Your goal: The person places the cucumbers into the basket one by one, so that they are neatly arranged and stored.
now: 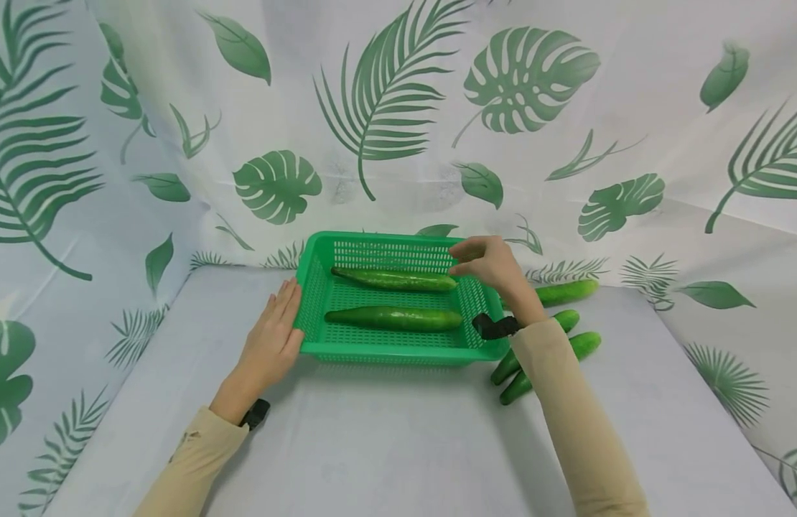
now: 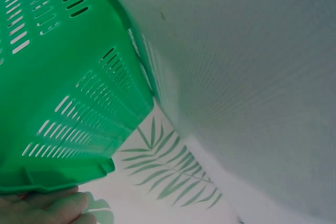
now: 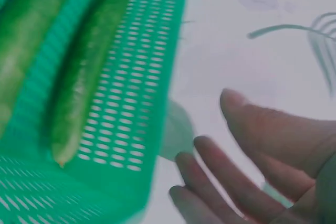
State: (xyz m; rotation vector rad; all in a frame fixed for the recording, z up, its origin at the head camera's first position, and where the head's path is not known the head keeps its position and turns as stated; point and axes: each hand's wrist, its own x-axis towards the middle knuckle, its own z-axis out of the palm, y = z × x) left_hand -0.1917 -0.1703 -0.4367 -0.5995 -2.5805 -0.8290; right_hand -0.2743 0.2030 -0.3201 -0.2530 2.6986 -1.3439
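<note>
A green plastic basket (image 1: 398, 352) with slotted walls stands on the table. Two cucumbers lie lengthwise inside it, a back cucumber (image 1: 398, 280) and a front cucumber (image 1: 392, 318), apart from each other. My left hand (image 1: 271, 337) rests against the basket's left end, its fingers straight along the rim; the left wrist view shows its fingertips (image 2: 65, 208) at the rim. Over the basket's back right corner is my right hand (image 1: 492, 267), holding nothing. In the right wrist view its thumb and fingers are spread apart beside the basket wall.
Right of the basket, partly hidden by the right forearm, lie a back loose cucumber (image 1: 569, 291), a middle one (image 1: 566, 320) and a front one (image 1: 586, 345). A white leaf-printed cloth (image 1: 398, 194) hangs close behind the basket and at both sides of the table (image 1: 385, 438).
</note>
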